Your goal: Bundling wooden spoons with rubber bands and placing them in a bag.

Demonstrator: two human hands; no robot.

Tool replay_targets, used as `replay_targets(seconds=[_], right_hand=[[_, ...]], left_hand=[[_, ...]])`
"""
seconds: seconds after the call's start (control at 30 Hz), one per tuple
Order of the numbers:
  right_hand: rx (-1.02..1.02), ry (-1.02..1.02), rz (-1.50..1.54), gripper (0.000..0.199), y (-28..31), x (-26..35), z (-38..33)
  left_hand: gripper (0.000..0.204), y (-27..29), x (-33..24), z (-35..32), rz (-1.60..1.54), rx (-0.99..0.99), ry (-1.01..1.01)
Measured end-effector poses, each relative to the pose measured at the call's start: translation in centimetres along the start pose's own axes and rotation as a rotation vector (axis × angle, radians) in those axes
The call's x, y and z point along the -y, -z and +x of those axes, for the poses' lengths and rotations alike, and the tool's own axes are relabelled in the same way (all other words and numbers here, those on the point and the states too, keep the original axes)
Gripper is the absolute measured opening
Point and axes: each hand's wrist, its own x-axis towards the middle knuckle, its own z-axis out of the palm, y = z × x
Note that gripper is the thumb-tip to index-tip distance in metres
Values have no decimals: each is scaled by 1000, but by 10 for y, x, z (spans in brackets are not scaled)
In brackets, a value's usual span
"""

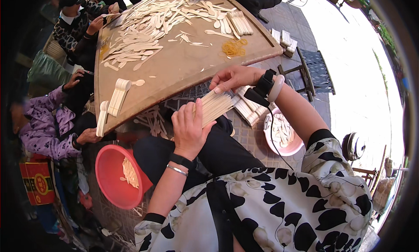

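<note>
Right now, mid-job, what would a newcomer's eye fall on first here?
Probably the broad, loose scatter of pale wooden spoons over the far part of the brown table. Next, mid-picture, the bundle of thin wooden pieces, gripped by the left hand, with the right hand at its upper end. The bright red basin at lower left also stands out.

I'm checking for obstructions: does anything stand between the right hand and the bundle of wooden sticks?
Nothing visible: the right hand is right at the upper edge of the bundle, which the left hand grips from the left.
</note>
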Motion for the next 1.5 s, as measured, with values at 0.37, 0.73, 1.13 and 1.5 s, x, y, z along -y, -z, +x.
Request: replay_targets(seconds=[0.37, 0.73, 1.13, 1.5], right_hand=[[196, -96, -86, 50, 4, -7, 0], [229, -198, 28, 39, -19, -23, -37], [-306, 681, -533, 20, -119, 28, -81], [-24, 794, 1899, 35, -155, -52, -50]], left_hand=[[76, 3, 0, 1, 5, 25, 3], [77, 3, -2, -1, -50, -1, 35], [76, -3, -6, 4, -69, -56, 111], [73, -15, -23, 12, -119, -259, 373]])
